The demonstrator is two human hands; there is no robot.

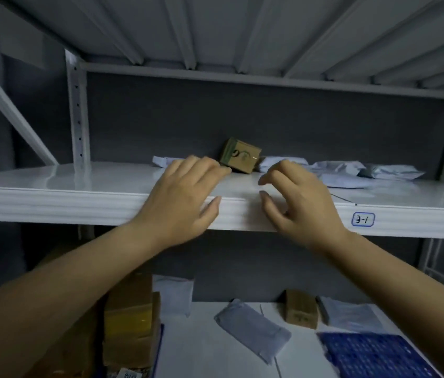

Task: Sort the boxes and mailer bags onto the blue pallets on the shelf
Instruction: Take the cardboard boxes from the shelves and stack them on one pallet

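Observation:
A small brown cardboard box (240,156) sits tilted at the back of the upper white shelf (79,178). Several white mailer bags (338,170) lie beside it to the right, and one more bag (164,160) to its left. My left hand (185,195) reaches over the shelf edge, fingers loosely bent, fingertips just short of the box. My right hand (297,197) hovers beside it with curled fingers, holding nothing. On the lower shelf lie a blue pallet (373,353), a grey mailer bag (253,328) and a small brown box (300,313).
Stacked brown cardboard boxes (131,323) stand at the lower left, on another blue pallet edge (161,347). More white bags (174,296) lean at the back of the lower shelf. A label "3-1" (362,220) marks the upper shelf's front edge. A metal upright (77,110) stands left.

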